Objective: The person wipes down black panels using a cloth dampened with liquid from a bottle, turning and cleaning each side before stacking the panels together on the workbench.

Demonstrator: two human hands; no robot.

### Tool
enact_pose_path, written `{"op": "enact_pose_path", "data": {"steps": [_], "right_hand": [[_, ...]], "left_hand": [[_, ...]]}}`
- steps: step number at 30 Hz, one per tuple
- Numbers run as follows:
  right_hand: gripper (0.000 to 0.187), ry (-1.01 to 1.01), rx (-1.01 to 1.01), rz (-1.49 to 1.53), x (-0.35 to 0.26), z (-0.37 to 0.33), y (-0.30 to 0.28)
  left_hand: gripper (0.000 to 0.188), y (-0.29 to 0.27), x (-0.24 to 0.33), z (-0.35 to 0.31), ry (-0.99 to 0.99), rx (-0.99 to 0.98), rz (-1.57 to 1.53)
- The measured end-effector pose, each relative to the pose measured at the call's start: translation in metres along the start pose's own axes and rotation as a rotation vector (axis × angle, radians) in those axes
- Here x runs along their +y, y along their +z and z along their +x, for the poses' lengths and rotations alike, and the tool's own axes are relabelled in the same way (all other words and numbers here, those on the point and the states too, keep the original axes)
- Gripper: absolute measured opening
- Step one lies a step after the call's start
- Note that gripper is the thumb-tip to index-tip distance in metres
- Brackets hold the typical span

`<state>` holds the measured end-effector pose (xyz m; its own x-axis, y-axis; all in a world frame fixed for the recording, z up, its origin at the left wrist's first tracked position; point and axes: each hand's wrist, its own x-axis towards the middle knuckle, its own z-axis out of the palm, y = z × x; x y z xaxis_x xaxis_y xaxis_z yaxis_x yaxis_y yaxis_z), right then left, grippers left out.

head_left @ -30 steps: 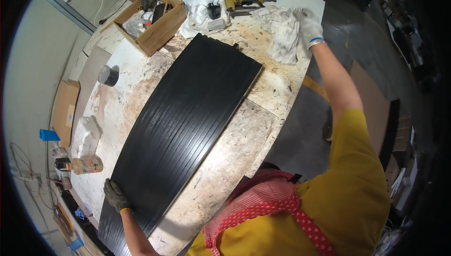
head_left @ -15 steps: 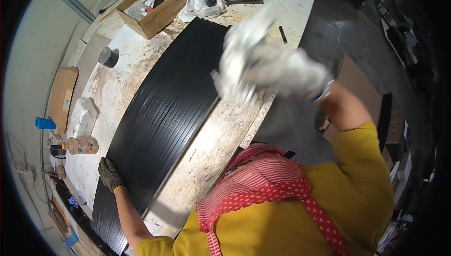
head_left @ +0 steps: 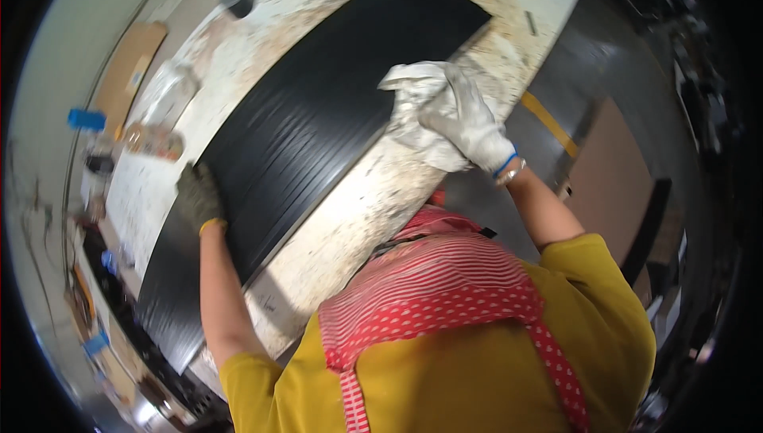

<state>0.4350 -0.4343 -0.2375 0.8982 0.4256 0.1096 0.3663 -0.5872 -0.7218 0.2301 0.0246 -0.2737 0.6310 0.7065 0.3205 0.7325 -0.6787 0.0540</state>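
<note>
On 1 black panel [head_left: 318,115]: 2 hands, 1 rag [head_left: 413,107]

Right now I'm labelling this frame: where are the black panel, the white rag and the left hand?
black panel [head_left: 318,123], head view, middle of its ribbed face
white rag [head_left: 409,103], head view, bunched cloth left of the glove
left hand [head_left: 199,197], head view, back of the dark glove

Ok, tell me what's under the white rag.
The white rag lies over the near edge of the black ribbed panel and the stained table. The right hand in a white glove grips it. Whatever lies beneath the rag itself is covered.
</note>
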Motion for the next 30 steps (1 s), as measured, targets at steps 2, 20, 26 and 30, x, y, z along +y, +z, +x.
{"op": "enact_pose_path", "data": {"steps": [2, 20, 26, 30], "right_hand": [[0.077, 0.005, -0.033, -0.248, 0.008, -0.007, 0.027], [0.089, 0.286, -0.132, -0.075, -0.039, -0.042, 0.012], [0.077, 0.124, 0.066, -0.477, 0.005, -0.044, 0.044], [0.065, 0.325, 0.131, 0.400, -0.013, -0.048, 0.047]], "left_hand": [[0.051, -0.003, 0.009, 0.003, -0.026, -0.028, -0.053], [0.116, 0.096, -0.115, 0.129, -0.418, 0.271, -1.040], [0.089, 0.128, -0.094, 0.178, -0.225, 0.328, -1.167], [0.077, 0.131, -0.108, 0.181, -0.306, 0.238, -1.187]]}}
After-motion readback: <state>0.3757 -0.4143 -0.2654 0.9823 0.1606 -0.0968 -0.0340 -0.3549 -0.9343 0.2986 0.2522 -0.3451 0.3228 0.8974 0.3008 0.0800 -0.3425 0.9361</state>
